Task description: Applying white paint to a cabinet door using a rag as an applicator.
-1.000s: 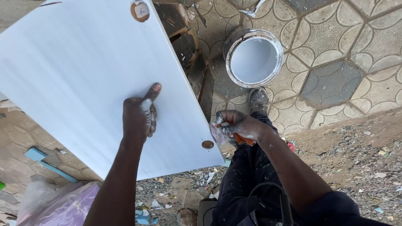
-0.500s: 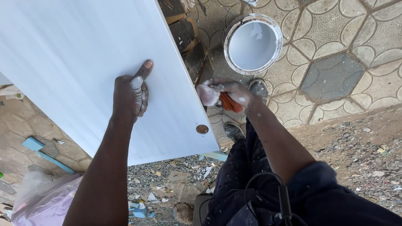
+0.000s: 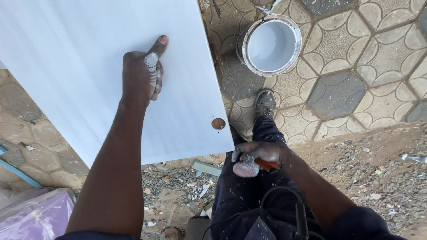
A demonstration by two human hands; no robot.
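**Nearly coated: white board, brush off the surface**

Seemingly well along with the painting. Wide white board [image 3: 89, 66] evenly covered over all that shows, faint streaks running its length, no bare patch visible except a small round brown hole [image 3: 218, 123] near the lower right corner. Far end of the board out of frame, so impossible to judge there. Tin of white paint [image 3: 272, 44] on the patterned paving [image 3: 356, 80] just beyond the board's right edge, open and well filled.

Left hand [image 3: 143, 75] flat on the board's face, paint-smeared, thumb stretched out toward the far end, fingers loosely curled against the surface; steadying rather than gripping, closed on nothing.

Right hand [image 3: 260, 153] clear of the board, just below its lower right corner and above a dark trouser leg [image 3: 249, 195], fingers wrapped tight around a paint brush [image 3: 249, 168] with an orange handle and a pale, paint-loaded head pointing left. Not touching the board at this instant.

Dusty shoe [image 3: 266, 104] planted between board and tin. Gravel and scraps [image 3: 178, 191] underfoot, purple plastic sheet [image 3: 35, 218] at lower left.
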